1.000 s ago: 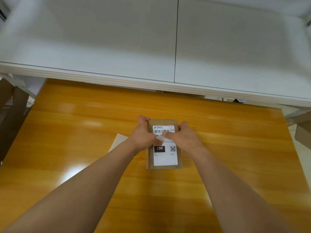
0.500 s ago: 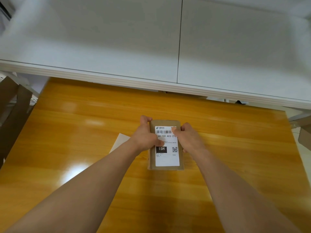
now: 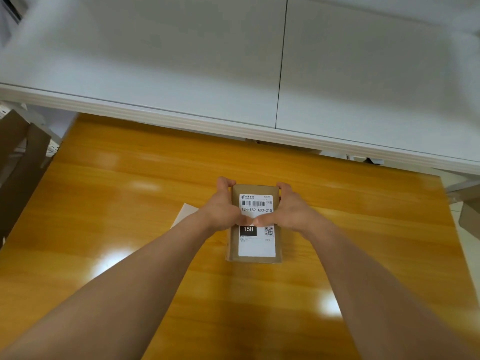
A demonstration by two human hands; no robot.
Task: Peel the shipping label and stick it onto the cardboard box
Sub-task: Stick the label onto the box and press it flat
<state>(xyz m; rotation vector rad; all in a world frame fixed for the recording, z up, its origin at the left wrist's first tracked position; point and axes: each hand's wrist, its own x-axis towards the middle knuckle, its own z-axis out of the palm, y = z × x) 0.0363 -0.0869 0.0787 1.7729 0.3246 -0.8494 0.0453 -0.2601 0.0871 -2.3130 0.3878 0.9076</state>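
Observation:
A small flat cardboard box (image 3: pixel 255 259) lies on the orange wooden table (image 3: pixel 130 203). A white shipping label (image 3: pixel 257 245) with a barcode, "15H" and a QR code lies flat on its top face. My left hand (image 3: pixel 223 209) grips the box's left side and my right hand (image 3: pixel 293 209) grips its right side. Both thumbs press on the middle of the label and meet there. The fingers curl over the far corners of the box.
A white backing sheet (image 3: pixel 185 213) lies on the table just left of my left wrist, partly hidden by my arm. A white table (image 3: pixel 181 74) stands beyond the far edge. Brown cardboard (image 3: pixel 18 162) stands at the left, more cardboard (image 3: pixel 467 211) at the right.
My right thumb has slid from the label's upper part down to its middle, where it now meets the left thumb. The box has stayed in place.

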